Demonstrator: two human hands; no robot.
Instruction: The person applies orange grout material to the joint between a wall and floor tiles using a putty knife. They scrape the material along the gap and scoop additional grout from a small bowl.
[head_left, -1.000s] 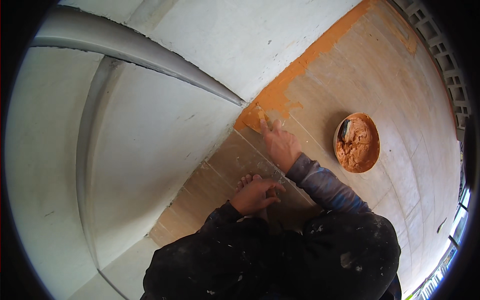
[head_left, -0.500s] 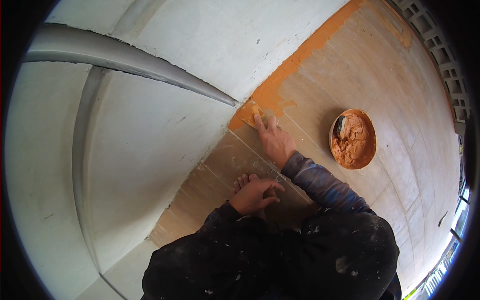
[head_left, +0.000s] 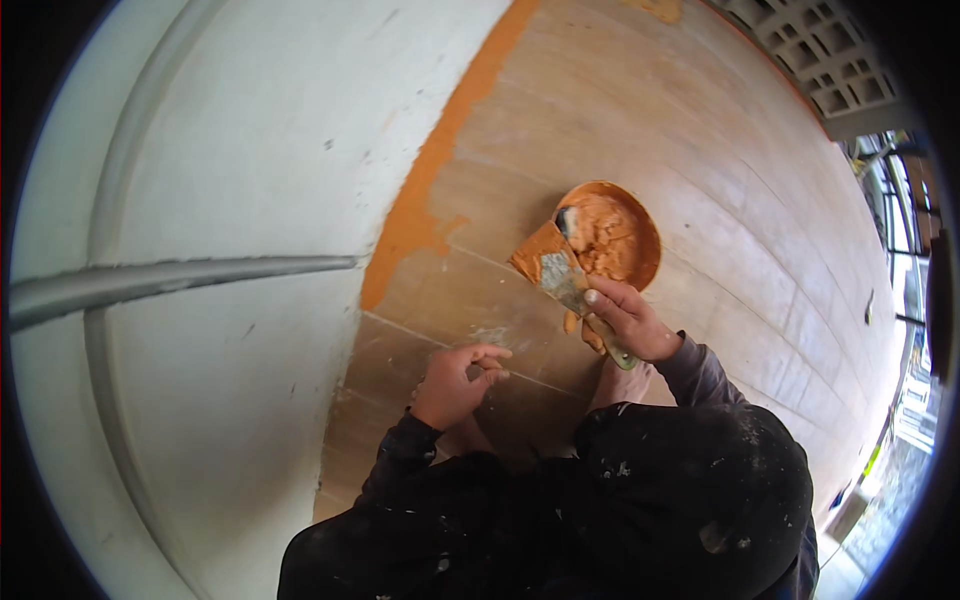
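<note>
My right hand [head_left: 635, 318] is wrapped round the handle of a putty knife [head_left: 562, 276], whose flat blade carries a smear of orange paste. The blade lies at the near-left rim of a round bowl [head_left: 652, 262], partly covering it. Thick orange paste [head_left: 606, 232] fills the bowl, and a dark-edged tool part sticks up at its left side. My left hand [head_left: 452, 384] hovers above the floor by the wall, fingers loosely curved with a gap to the thumb and nothing visible in it. A band of orange paste [head_left: 428, 185] runs along the floor's edge against the wall.
A white wall [head_left: 270, 130] with grey raised strips [head_left: 200, 282] stands on the left. Wood-look floor tiles [head_left: 740, 230] spread to the right. Pierced pale blocks [head_left: 815, 50] line the far right edge. My bare feet and dark, paint-spotted trousers are below.
My right hand has lifted off the wall-side floor edge and moved back right to the bowl, with the putty knife now plainly visible. The view has swung right; my left hand stays loosely curved.
</note>
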